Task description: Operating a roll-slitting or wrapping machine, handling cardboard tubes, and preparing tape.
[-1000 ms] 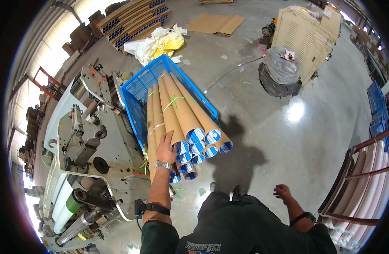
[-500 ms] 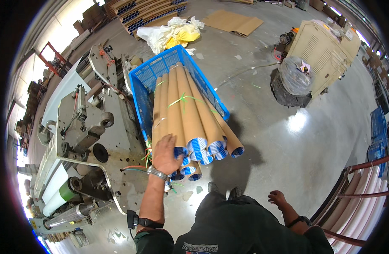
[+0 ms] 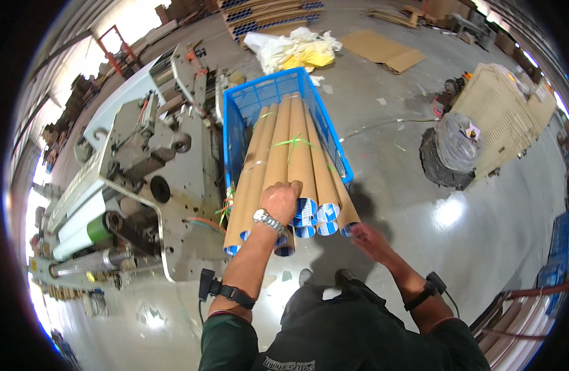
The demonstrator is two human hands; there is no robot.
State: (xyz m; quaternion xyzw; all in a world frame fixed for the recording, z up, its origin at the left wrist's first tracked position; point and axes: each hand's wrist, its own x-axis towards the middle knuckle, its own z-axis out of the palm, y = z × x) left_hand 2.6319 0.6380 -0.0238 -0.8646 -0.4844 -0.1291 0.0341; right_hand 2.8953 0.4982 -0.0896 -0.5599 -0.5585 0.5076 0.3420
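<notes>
Long brown cardboard tubes (image 3: 277, 145) with blue-and-white inner ends lie bundled in a blue plastic crate (image 3: 341, 148). Their near ends jut out over the crate's front. Green ties (image 3: 293, 141) cross the top tubes. My left hand (image 3: 282, 201) is closed over a tube near its end, at the middle of the bundle; its fingertips are partly hidden. At the bundle's right, my right hand (image 3: 371, 242) is slightly blurred, with fingers stretched toward the end of the outermost tube. Whether it touches that tube I cannot tell.
A metal machine with rollers (image 3: 142, 176) stands close on the left. To the right are a beige cabinet (image 3: 507, 117) and a bagged dark bin (image 3: 456, 151). White and yellow plastic sheeting (image 3: 293, 49) and flat cardboard (image 3: 383, 51) lie beyond the crate. A hose (image 3: 383, 122) crosses the floor.
My left hand has shifted right across the tubes and its fingers have curled. My right hand has come up from beside my body to the right tube end. The view has turned left.
</notes>
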